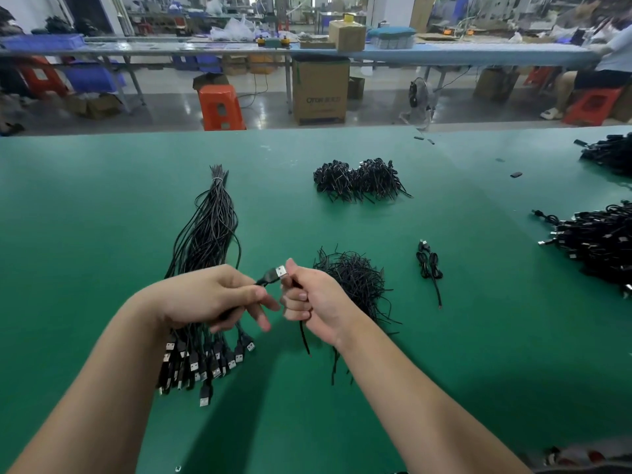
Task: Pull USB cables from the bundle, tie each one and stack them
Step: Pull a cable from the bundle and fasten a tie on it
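Lying on the green worktop, one bundle of USB cables reaches under the left hand, whose grip curls around one cable. The right hand pinches the same cable. Further right lie one pile of ties and one tied cable.

You work at a green table. On it, to your left, lies the long bundle of black cables, tied near its far end, plugs fanned toward you. Beyond sit two tied heaps. Nearer, a loose tangle, perhaps ties, with one coiled cable just right of it. Big piles crowd the right edge.
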Demonstrator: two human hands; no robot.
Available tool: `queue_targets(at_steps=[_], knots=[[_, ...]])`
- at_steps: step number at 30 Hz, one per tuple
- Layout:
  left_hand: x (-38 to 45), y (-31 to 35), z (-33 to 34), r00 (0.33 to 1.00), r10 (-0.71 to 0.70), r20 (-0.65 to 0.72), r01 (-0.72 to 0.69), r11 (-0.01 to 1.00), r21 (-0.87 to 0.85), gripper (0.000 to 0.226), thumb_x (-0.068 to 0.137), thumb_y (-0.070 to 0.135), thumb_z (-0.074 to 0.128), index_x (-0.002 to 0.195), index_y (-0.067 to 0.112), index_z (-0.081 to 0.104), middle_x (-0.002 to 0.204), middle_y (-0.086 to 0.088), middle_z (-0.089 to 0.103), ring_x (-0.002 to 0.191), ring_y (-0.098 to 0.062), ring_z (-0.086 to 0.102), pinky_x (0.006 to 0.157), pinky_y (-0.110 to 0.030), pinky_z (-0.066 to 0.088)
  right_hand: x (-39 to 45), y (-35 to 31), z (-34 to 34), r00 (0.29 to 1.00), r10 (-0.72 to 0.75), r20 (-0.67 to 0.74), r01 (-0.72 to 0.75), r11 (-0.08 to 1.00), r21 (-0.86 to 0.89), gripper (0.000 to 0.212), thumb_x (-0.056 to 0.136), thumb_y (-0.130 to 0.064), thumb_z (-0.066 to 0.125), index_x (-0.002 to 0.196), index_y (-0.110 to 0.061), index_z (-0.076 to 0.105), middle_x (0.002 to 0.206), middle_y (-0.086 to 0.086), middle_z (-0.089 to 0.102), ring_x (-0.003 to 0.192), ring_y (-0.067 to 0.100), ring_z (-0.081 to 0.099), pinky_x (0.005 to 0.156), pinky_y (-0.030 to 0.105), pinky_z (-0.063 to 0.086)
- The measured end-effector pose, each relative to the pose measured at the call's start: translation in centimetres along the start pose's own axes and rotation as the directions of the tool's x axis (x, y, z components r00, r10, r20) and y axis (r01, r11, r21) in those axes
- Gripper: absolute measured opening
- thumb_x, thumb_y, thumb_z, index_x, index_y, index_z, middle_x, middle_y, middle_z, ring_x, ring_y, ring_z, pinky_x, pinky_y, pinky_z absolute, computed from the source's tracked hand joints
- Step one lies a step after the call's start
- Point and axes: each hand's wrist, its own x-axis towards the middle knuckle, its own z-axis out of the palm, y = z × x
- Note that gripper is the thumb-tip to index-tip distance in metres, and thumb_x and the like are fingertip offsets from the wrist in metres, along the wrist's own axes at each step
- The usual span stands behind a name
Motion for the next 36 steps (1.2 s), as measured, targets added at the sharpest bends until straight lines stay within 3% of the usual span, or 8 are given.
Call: queue_targets(at_steps=[2, 5, 10, 14, 24, 30, 33, 36], knots=[[0.7, 0.2, 0.6, 0.986, -0.09, -0.141, 0.11, 0.984, 0.142, 0.031, 0.106, 0.032, 0.045, 0.109, 0.016, 0.071, 0.078, 0.009, 0.076, 0.041, -0.012, 0.048, 0.052, -0.022, 0.044, -0.1, -0.1, 0.2, 1.0, -0.015, 0.001, 0.015, 0.998, -0.059, 0.037, 0.106, -0.034, 0.045, 0.075, -0.016, 0.052, 0.053, -0.006, 0.027, 0.041, 0.008, 0.019, 0.04, 0.02, 0.019], [2.1, 0.7, 1.7, 0.896, -0.122, -0.426, 0.136, 0.991, 0.0, 0.029, 0.105, 0.03, 0.047, 0.104, 0.015, 0.071, 0.072, 0.01, 0.075, 0.048, -0.014, 0.063, 0.05, -0.02, 0.048, -0.3, -0.3, 0.5, 0.999, -0.037, -0.006, 0.036, 0.995, -0.098, 0.037, 0.107, -0.032, 0.042, 0.075, -0.016, 0.052, 0.055, -0.005, 0.025, 0.043, 0.009, 0.017, 0.04, 0.02, 0.018], [4.9, 2.0, 4.3, 0.678, -0.088, -0.73, -0.05, 0.985, -0.166, 0.026, 0.103, 0.03, 0.049, 0.099, 0.02, 0.072, 0.096, -0.001, 0.077, 0.087, -0.019, 0.074, 0.089, -0.044, 0.056, -0.4, 0.8, 1.7, 0.996, -0.07, -0.053, 0.068, 0.997, -0.044, 0.035, 0.108, -0.036, 0.042, 0.078, -0.018, 0.048, 0.055, -0.007, 0.026, 0.044, 0.006, 0.021, 0.039, 0.018, 0.018], [6.1, 2.5, 5.0, 0.694, -0.199, -0.692, -0.313, 0.783, -0.538, 0.031, 0.107, 0.021, 0.043, 0.099, 0.005, 0.068, 0.098, -0.013, 0.076, 0.086, -0.021, 0.075, 0.077, -0.029, 0.061, -0.7, 0.9, 1.6, 0.99, -0.103, -0.1, 0.091, 0.99, -0.11, 0.032, 0.109, -0.029, 0.039, 0.079, -0.018, 0.044, 0.055, -0.008, 0.031, 0.046, 0.005, 0.024, 0.041, 0.016, 0.022], [7.2, 2.1, 4.8, 0.726, -0.271, -0.632, -0.48, 0.458, -0.748, 0.032, 0.108, 0.02, 0.04, 0.098, -0.002, 0.061, 0.072, -0.004, 0.07, 0.048, -0.011, 0.054, 0.047, -0.022, 0.047, -1.6, 1.4, 1.0, 0.97, -0.187, -0.158, 0.042, 0.765, -0.642, 0.037, 0.108, -0.021, 0.038, 0.073, -0.017, 0.049, 0.062, -0.003, 0.05, 0.052, 0.012, 0.04, 0.054, 0.028, 0.036], [6.7, 2.0, 4.8, 0.777, -0.246, -0.579, -0.435, 0.455, -0.777, 0.03, 0.107, 0.019, 0.041, 0.101, -0.001, 0.062, 0.069, 0.0, 0.059, 0.045, -0.008, 0.033, 0.042, -0.02, 0.034, -1.6, 1.4, 0.4, 0.958, -0.263, -0.112, 0.081, 0.625, -0.776, 0.031, 0.106, -0.02, 0.04, 0.079, -0.02, 0.053, 0.072, -0.005, 0.06, 0.055, 0.008, 0.049, 0.059, 0.026, 0.044], [6.5, 1.8, 4.9, 0.766, -0.242, -0.596, -0.442, 0.476, -0.761, 0.029, 0.107, 0.018, 0.042, 0.1, -0.001, 0.062, 0.067, 0.001, 0.055, 0.043, -0.008, 0.029, 0.04, -0.019, 0.032, -1.4, 1.6, 0.5, 0.972, -0.198, -0.128, 0.053, 0.714, -0.699, 0.018, 0.103, -0.015, 0.045, 0.107, -0.022, 0.061, 0.09, -0.005, 0.066, 0.064, 0.014, 0.045, 0.061, 0.032, 0.04], [6.3, 1.8, 5.1, 0.768, -0.228, -0.599, -0.456, 0.461, -0.761, 0.027, 0.106, 0.019, 0.043, 0.096, 0.002, 0.062, 0.068, 0.0, 0.053, 0.043, -0.009, 0.033, 0.042, -0.021, 0.037, -1.3, 1.9, 0.5, 0.983, -0.156, -0.1, 0.07, 0.814, -0.577, 0.046, 0.096, -0.016, 0.061, 0.139, -0.023, 0.048, 0.114, -0.006, 0.063, 0.07, 0.008, 0.048, 0.067, 0.025, 0.041]])
